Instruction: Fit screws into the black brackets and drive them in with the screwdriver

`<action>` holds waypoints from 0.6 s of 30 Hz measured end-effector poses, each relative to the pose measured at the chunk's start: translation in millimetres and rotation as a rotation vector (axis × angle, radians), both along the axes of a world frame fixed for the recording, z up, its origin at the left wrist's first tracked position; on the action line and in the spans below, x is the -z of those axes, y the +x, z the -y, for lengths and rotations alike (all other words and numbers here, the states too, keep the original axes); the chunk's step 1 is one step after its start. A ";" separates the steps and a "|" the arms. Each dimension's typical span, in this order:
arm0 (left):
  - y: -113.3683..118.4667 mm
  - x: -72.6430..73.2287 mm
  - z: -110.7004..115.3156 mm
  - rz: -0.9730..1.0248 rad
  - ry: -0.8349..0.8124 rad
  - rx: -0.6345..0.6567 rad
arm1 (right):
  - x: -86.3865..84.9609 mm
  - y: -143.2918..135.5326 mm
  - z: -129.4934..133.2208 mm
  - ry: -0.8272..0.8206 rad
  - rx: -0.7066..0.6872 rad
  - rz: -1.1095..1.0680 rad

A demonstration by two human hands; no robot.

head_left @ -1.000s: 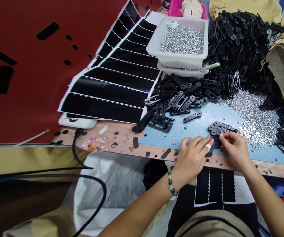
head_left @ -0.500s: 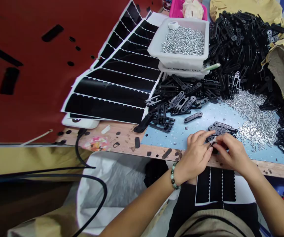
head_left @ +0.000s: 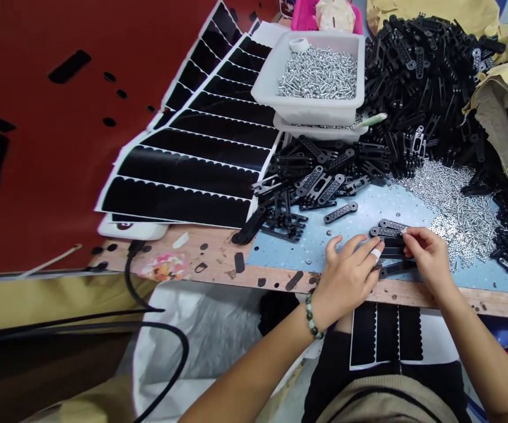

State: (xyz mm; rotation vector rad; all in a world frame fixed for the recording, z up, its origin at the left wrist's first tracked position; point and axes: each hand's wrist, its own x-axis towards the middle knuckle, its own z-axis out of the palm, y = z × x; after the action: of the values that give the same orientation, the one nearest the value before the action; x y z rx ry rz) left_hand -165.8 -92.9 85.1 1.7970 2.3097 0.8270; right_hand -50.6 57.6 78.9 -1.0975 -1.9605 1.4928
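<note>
My left hand (head_left: 348,270) lies with its fingers stretched and spread, the fingertips on the left ends of a small row of black plastic links (head_left: 386,231) near the table's front edge. A white band (head_left: 376,253) is around one of its fingers. Opposite it, at the links' right ends, my right hand (head_left: 430,255) has its fingers pinched together; what is between them is too small and hidden to make out. One black link (head_left: 395,269) lies closest to me, below the others. Beyond the left hand, a single loose link (head_left: 341,212) rests on the blue mat (head_left: 280,249).
Loose silvery screws and nuts (head_left: 461,211) lie right of my hands. Behind are a heap of black links (head_left: 430,76) and a white tub (head_left: 309,108) of screws. Sheets of black stickers (head_left: 183,158) spread leftward; another sticker sheet (head_left: 386,335) is on my lap.
My hands have moved apart: the right shifted right to the links' far ends, and the left opened its pinch and flattened. More of the row of links shows between them.
</note>
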 end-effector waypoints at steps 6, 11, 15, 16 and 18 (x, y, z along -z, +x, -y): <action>-1.1 -0.5 0.0 -0.002 -0.003 0.004 | 0.9 -0.7 2.2 0.010 0.002 0.008; 0.7 -0.9 -4.6 0.001 -0.025 0.011 | 1.1 -0.9 4.0 0.136 -0.039 0.081; -0.5 -3.9 -9.6 0.008 -0.040 0.012 | -5.1 3.2 -2.4 0.439 -0.144 0.288; -1.6 -5.1 -10.4 0.021 -0.040 0.010 | -7.7 3.9 -4.0 0.512 -0.154 0.345; -4.3 -7.5 -11.2 0.062 -0.034 0.002 | -13.5 3.6 -5.1 0.613 -0.173 0.369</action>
State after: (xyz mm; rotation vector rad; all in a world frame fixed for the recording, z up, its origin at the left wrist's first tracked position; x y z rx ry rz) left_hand -170.1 -81.8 92.6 1.7345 2.2695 0.8259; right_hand -47.0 62.6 92.4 -0.9814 -2.5742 0.6847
